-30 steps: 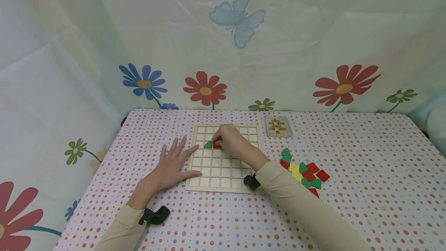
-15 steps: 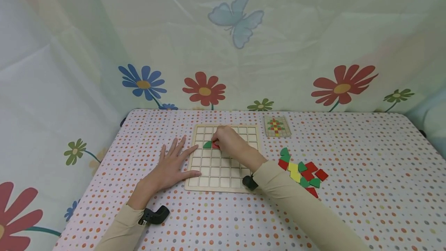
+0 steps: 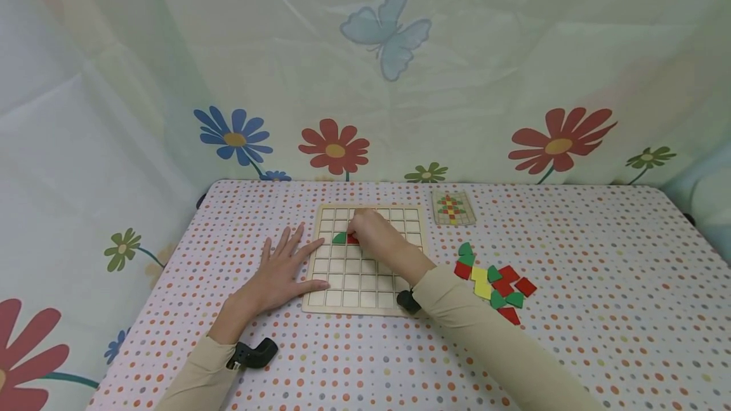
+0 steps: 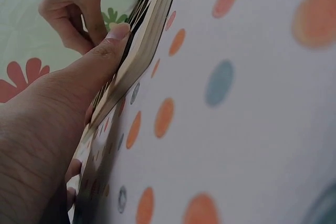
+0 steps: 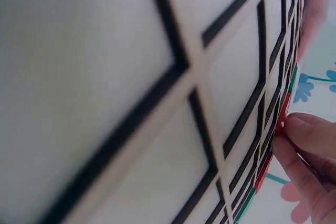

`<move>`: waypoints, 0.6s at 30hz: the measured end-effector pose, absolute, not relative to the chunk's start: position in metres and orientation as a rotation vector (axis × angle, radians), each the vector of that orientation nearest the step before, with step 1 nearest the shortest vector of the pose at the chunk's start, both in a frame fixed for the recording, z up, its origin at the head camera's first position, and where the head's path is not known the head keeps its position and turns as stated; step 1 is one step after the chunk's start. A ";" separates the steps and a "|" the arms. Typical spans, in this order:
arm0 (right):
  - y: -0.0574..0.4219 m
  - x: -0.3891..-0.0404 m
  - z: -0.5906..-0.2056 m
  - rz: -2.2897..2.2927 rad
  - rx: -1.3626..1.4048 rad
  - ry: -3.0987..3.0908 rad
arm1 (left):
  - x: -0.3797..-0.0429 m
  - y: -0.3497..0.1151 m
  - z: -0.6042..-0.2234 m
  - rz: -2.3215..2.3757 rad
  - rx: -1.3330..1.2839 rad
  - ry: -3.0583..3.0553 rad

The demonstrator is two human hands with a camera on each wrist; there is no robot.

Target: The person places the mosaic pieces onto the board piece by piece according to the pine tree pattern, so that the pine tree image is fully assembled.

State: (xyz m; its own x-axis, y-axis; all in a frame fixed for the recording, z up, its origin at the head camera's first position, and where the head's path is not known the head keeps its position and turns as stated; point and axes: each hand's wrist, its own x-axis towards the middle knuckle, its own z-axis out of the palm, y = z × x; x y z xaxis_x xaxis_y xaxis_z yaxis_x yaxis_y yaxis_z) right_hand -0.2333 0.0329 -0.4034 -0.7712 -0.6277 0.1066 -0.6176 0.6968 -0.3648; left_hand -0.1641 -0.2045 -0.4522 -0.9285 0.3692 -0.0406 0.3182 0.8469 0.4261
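Note:
On the table lies a pale wooden grid board [image 3: 335,298]. My left hand [image 3: 280,274] is spread flat at its left side, with the thumb and a fingertip on the board's edge. My right hand [image 3: 374,233] reaches over the upper middle of the board, thumb and index finger pinching at a red tile [image 5: 280,121]. Left of it a green quarter-round tile [image 3: 339,238] sits in a cell. In the right wrist view another red tile [image 5: 263,171] and a green tile [image 5: 245,204] show beyond the fingertips; the hand hides them in the head view.
A pattern card [image 3: 453,208] showing a tree of coloured tiles lies behind the board to the right. Several loose tiles, red [image 3: 526,286], yellow [image 3: 482,289] and green [image 3: 466,249], are scattered right of the board. A dotted cloth [image 3: 354,366] covers the table.

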 end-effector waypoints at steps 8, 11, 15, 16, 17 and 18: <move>0.057 -0.227 -0.395 -0.799 -1.062 2.702 | -0.162 -0.205 -0.454 0.633 0.539 2.899; 0.075 -0.216 -0.382 -0.789 -1.061 2.686 | -0.162 -0.205 -0.454 0.637 0.542 2.893; 0.104 -0.198 -0.364 -0.743 -1.028 2.705 | -0.163 -0.204 -0.454 0.630 0.548 2.899; 0.113 -0.193 -0.361 -0.730 -1.019 2.711 | -0.163 -0.204 -0.454 0.629 0.549 2.901; 0.121 -0.188 -0.359 -0.714 -1.019 2.720 | -0.163 -0.205 -0.454 0.627 0.549 2.902; 0.130 -0.183 -0.357 -0.687 -1.001 2.733 | -0.163 -0.205 -0.454 0.628 0.550 2.902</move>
